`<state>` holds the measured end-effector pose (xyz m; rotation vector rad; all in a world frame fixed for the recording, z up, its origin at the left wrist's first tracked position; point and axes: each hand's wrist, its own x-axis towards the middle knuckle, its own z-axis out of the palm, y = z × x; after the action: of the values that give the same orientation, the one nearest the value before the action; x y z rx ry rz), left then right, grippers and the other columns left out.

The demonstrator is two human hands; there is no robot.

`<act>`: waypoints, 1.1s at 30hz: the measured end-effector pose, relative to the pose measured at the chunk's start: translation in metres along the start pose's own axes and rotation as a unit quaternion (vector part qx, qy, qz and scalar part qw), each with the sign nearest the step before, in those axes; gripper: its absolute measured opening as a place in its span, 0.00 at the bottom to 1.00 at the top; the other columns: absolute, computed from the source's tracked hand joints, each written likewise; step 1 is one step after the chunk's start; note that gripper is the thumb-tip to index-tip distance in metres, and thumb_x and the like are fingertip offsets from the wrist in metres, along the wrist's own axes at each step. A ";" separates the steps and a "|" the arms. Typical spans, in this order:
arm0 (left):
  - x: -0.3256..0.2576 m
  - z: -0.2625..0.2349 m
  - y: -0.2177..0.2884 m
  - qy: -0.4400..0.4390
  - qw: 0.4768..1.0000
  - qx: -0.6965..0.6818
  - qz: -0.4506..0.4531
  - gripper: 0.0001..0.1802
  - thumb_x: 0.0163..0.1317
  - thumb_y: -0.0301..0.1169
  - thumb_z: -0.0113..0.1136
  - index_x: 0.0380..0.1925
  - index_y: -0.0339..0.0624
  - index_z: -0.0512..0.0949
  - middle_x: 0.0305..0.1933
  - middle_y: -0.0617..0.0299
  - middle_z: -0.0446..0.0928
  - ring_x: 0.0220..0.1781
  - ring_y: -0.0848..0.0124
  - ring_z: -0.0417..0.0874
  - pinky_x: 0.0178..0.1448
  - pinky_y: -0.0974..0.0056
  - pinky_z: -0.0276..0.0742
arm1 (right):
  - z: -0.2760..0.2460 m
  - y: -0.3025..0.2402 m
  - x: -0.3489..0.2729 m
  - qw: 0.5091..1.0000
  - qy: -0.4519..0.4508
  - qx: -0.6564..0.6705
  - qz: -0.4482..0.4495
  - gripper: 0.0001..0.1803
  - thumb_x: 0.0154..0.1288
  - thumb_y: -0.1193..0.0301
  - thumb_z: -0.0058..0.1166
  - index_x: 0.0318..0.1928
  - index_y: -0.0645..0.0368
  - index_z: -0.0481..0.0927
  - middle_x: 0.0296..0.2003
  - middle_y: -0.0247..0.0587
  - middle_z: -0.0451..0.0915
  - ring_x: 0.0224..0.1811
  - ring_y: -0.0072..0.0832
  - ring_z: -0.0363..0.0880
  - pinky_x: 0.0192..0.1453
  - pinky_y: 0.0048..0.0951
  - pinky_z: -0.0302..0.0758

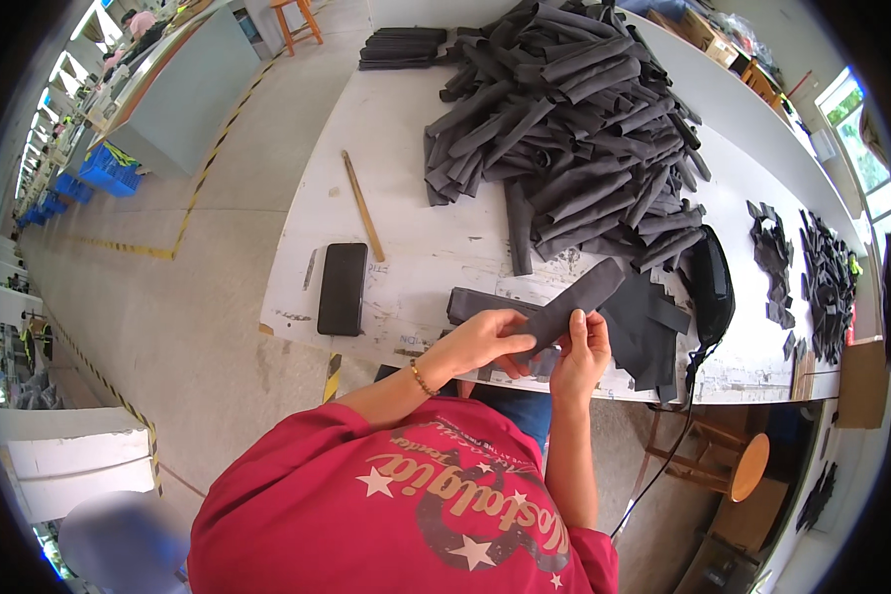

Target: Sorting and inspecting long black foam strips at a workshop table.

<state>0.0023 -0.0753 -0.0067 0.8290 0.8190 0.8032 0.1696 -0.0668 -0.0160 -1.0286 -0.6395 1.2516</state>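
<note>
A dark fabric strip (576, 302) is held above the near edge of the white tabletop (416, 257), slanting up to the right. The left hand (485, 342) pinches its lower end, grip closed on it; the right hand (582, 354) clasps it from beneath — fingers curled around the same strip. Flat dark pieces (648, 332) lie just behind, a big heap of rolled strips (574, 129) farther back. A phone (343, 288) and a wooden stick (363, 206) lie left — well apart.
</note>
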 end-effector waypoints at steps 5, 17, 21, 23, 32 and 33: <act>-0.003 -0.011 -0.003 -0.032 0.998 -0.059 -0.010 0.13 0.70 0.26 0.48 0.47 0.25 0.73 0.38 0.48 0.82 0.33 0.62 0.86 0.38 0.63 0.86 | -0.002 -0.002 0.003 0.999 -0.005 0.023 0.026 0.05 0.68 0.72 0.57 0.37 0.55 0.74 0.29 0.26 0.76 0.28 0.14 0.73 0.32 0.18 0.72; 0.007 -0.017 0.003 -0.005 0.995 0.074 0.063 0.24 0.66 0.41 0.61 0.53 0.34 0.73 0.40 0.56 0.82 0.40 0.70 0.84 0.46 0.67 0.81 | 0.006 -0.015 -0.003 0.992 -0.088 -0.081 0.044 0.07 0.71 0.69 0.54 0.42 0.59 0.78 0.32 0.25 0.78 0.31 0.11 0.70 0.33 0.16 0.62; 0.025 -0.004 0.026 -0.025 0.983 -0.112 0.142 0.21 0.66 0.37 0.61 0.52 0.33 0.74 0.45 0.55 0.81 0.51 0.66 0.82 0.59 0.60 0.76 | 0.013 -0.012 -0.015 0.967 -0.177 -0.183 0.025 0.09 0.72 0.72 0.52 0.47 0.64 0.78 0.35 0.28 0.79 0.38 0.14 0.72 0.45 0.17 0.69; 0.028 0.004 0.026 -0.032 0.976 -0.171 0.131 0.15 0.66 0.33 0.60 0.48 0.35 0.77 0.43 0.53 0.83 0.50 0.61 0.83 0.59 0.58 0.76 | 0.015 -0.008 -0.017 0.954 -0.193 -0.229 0.003 0.10 0.72 0.72 0.52 0.49 0.65 0.78 0.36 0.29 0.79 0.39 0.15 0.73 0.46 0.18 0.69; 0.028 0.019 0.015 0.058 0.959 -0.247 0.128 0.12 0.67 0.33 0.59 0.43 0.35 0.77 0.37 0.54 0.83 0.49 0.55 0.84 0.58 0.55 0.77 | 0.034 -0.011 -0.024 0.966 -0.077 -0.244 -0.046 0.12 0.71 0.71 0.53 0.45 0.67 0.82 0.32 0.29 0.80 0.35 0.14 0.70 0.40 0.19 0.69; 0.028 0.019 0.014 0.059 0.959 -0.246 0.128 0.12 0.67 0.33 0.59 0.43 0.35 0.77 0.37 0.54 0.83 0.49 0.55 0.84 0.58 0.55 0.77 | 0.033 -0.010 -0.023 0.965 -0.075 -0.248 -0.043 0.12 0.71 0.71 0.53 0.45 0.68 0.82 0.31 0.29 0.80 0.35 0.14 0.70 0.40 0.19 0.69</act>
<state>0.0278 -0.0513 0.0049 0.4461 0.5805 1.2363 0.1401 -0.0800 0.0100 -1.3049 -1.1428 1.1219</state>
